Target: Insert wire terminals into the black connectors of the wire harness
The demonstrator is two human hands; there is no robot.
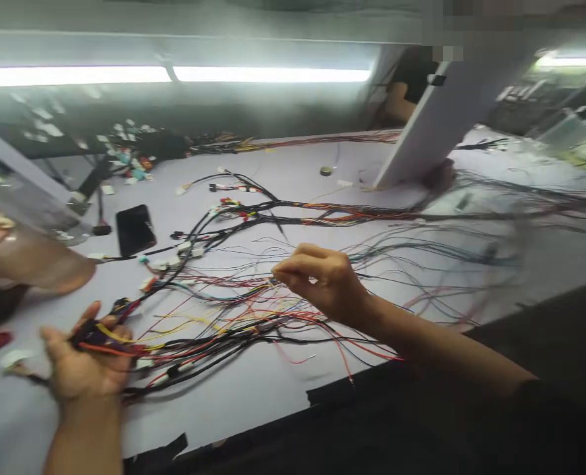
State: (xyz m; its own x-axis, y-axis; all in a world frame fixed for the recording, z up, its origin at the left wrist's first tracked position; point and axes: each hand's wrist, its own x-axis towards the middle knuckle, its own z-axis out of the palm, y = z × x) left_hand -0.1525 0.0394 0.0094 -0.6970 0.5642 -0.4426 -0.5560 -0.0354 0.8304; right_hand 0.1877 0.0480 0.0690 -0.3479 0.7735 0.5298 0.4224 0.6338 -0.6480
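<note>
At the lower left, my left hand (87, 369) is turned palm up and holds a dark connector (95, 335) with yellow, red and black wires running out of it to the right. My right hand (322, 280) is closed in a pinch above the middle of the wiring. Whatever lies between its fingertips is too small to make out. Beneath it spread loose thin wires (243, 316) in red, yellow, blue and black. Farther back, a taped wire harness (312, 212) branches to the left into several small plugs.
A black phone (135, 229) lies left of the harness. Plastic bins (26, 231) stand at the left edge. A slanted white post (421, 119) rises at the back right, near a tape roll (325, 171). Another person's arm (400, 102) shows behind it. White connectors (129, 135) are heaped at the back.
</note>
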